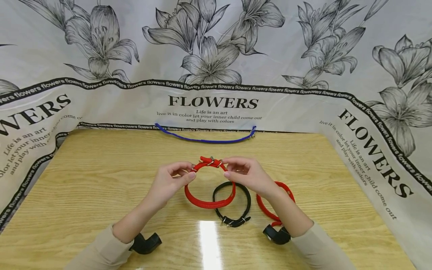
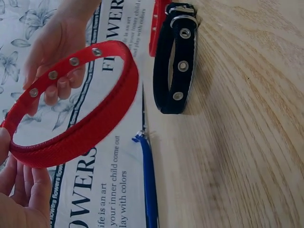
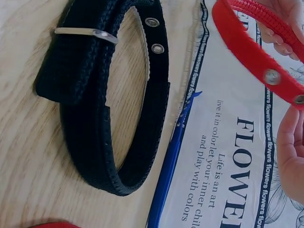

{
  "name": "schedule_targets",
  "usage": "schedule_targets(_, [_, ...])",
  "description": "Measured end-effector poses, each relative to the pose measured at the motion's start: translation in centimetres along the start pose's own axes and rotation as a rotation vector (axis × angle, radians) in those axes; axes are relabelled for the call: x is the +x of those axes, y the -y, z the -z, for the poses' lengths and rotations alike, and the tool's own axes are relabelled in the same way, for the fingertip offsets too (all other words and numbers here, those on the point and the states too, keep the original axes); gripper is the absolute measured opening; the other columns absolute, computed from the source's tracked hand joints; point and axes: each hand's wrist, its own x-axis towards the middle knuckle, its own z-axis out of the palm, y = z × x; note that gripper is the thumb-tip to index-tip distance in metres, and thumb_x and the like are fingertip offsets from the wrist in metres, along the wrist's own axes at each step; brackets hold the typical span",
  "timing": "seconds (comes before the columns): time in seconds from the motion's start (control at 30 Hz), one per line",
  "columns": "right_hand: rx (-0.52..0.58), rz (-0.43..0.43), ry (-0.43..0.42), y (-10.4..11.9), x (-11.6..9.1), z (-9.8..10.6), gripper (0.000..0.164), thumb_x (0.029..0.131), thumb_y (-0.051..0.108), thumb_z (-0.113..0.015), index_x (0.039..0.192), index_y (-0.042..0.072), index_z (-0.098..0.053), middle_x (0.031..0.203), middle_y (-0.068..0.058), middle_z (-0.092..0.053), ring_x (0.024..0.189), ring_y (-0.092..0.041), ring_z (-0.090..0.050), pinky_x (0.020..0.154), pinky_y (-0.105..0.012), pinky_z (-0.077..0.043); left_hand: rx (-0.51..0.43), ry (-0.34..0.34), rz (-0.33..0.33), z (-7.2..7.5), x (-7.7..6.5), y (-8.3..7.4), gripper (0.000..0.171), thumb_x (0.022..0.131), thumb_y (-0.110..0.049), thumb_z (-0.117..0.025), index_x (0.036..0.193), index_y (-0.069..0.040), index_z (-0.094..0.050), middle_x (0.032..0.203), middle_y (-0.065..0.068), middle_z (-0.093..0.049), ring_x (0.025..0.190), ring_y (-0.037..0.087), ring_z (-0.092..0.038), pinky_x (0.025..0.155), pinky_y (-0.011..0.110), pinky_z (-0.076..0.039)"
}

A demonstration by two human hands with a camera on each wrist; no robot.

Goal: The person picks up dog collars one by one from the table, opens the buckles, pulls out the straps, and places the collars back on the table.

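A red collar point(image 1: 210, 204), buckled into a loop with metal eyelets, is held up above the table between both hands. My left hand point(image 1: 170, 180) pinches its left side near the buckle point(image 1: 211, 162), thumb against fingers. On the other side of the buckle my right hand point(image 1: 248, 174) pinches the band. In the left wrist view the red collar point(image 2: 95, 133) shows its eyelets and stitched edge. Behind and below it, a black collar point(image 1: 250, 198) lies on the table, fastened in a loop with its buckle toward me.
A second red collar point(image 1: 261, 206) lies partly hidden beneath the right forearm. At the table's far edge stretches a blue strap point(image 1: 209, 141), unfastened. Black devices point(image 1: 146, 243) sit at both wrists. Flower-printed cloth point(image 1: 128, 105) hangs behind the wooden table point(image 1: 101, 157).
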Motion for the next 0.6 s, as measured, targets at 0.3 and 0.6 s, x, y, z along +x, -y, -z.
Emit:
schedule_targets(0.3, [-0.029,-0.017,-0.032,0.31,0.25,-0.21,0.024,0.086,0.013,-0.067,0.107,0.002,-0.066,0.093,-0.009,-0.062,0.085,-0.021,-0.056,0.074,-0.029,-0.052,0.067,0.031,-0.003,-0.66,-0.26,-0.20,0.021,0.082,-0.003,-0.070,0.101,0.004,-0.067,0.094,0.012,-0.063,0.082,0.020,-0.057,0.069,0.023,-0.053])
schedule_targets(0.6, [-0.012,-0.056,-0.090,-0.08,0.03,0.34,0.026,0.085,0.014,-0.069,0.107,0.000,-0.066,0.092,-0.009,-0.061,0.083,-0.020,-0.058,0.071,-0.028,-0.052,0.022,-0.046,0.027,0.05,0.11,0.08,0.024,0.083,-0.002,-0.068,0.106,0.006,-0.065,0.100,0.014,-0.063,0.083,0.018,-0.057,0.072,0.024,-0.054])
